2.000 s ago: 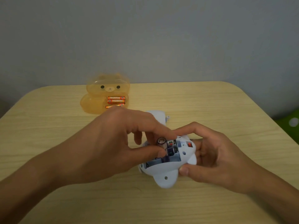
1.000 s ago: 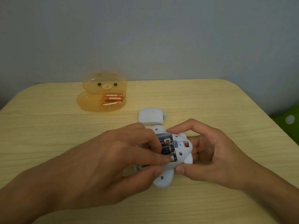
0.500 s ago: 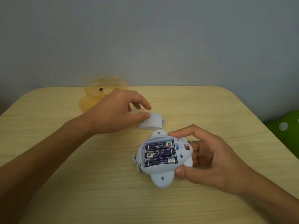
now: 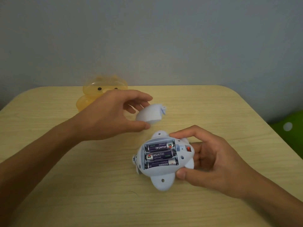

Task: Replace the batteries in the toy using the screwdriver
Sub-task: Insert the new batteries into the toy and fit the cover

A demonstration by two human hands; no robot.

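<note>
A pale blue-white toy (image 4: 161, 176) lies belly-up in my right hand (image 4: 214, 161), which grips its right side just above the wooden table (image 4: 82, 194). Its open compartment shows three dark purple batteries (image 4: 159, 155) side by side. A red switch (image 4: 188, 148) sits to their right. My left hand (image 4: 113, 115) pinches the white battery cover (image 4: 150, 114) between thumb and fingers, tilted and lifted off the table, behind the toy. No screwdriver is in view.
An orange translucent bear-shaped box (image 4: 93, 95) stands at the back left, partly hidden by my left hand. A green object with white dots (image 4: 288, 128) lies beyond the table's right edge. A grey wall rises behind the table.
My left hand left the toy after pressing the last battery in, reached back to the cover and has lifted it off the table. The right hand keeps holding the toy.
</note>
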